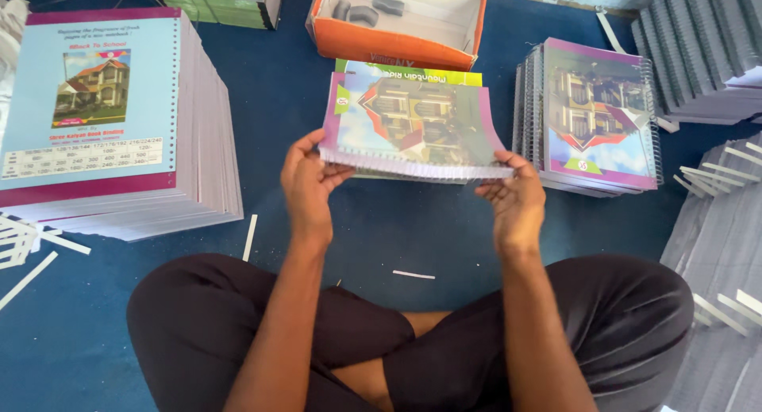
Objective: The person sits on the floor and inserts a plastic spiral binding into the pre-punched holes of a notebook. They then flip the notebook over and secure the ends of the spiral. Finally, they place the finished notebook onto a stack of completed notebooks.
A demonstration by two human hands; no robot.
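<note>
Your left hand (308, 182) grips the left end of one notebook (413, 126), thumb on top and fingers curled under. Your right hand (512, 198) holds the right end the same way, closed on the near edge. So both hands are shut around that one notebook, and it hangs in the air above the blue floor (381, 229), just past your two crossed legs (413, 340). Its cover shows a house, and its near edge bends down a little in the middle.

Under the notebook lies one green book (409, 72), mostly hidden. Just behind it sits one orange box (397, 19), open on top, with three dark things (365, 13) inside.

To your right stands one pile of wire-bound notebooks (591, 118) with the same house cover. I cannot count how many are in it. Farther right are grey stacks of pages (698, 55), too many to count.

To your left is one tall stack of loose pages (119, 118) with a light blue cover sheet on top. One more stack (222, 1) sits at the top edge.

White paper strips (250, 237) lie on the floor. I can count about two near your knees and more at the far left.
</note>
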